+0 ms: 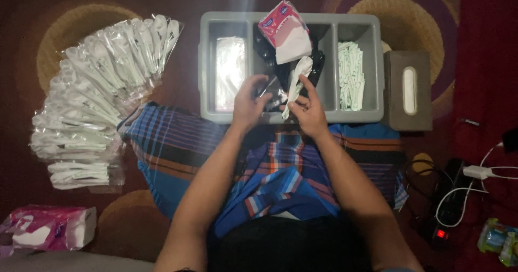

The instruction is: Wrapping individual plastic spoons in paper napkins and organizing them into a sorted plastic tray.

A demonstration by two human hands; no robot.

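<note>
Your left hand [249, 100] pinches a clear sleeve [272, 93], your right hand [306, 110] grips a white spoon [298, 78]; finished packets [91, 99] fan out in quantity, the tray [375, 67] stays stocked.

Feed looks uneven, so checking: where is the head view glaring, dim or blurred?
Head view: glare streaks down onto the grey tray and whitens its left compartment; the fanned wrapped spoons are overexposed; the carpet edges are dim; the hands, left hand and right hand, look slightly soft.
</note>
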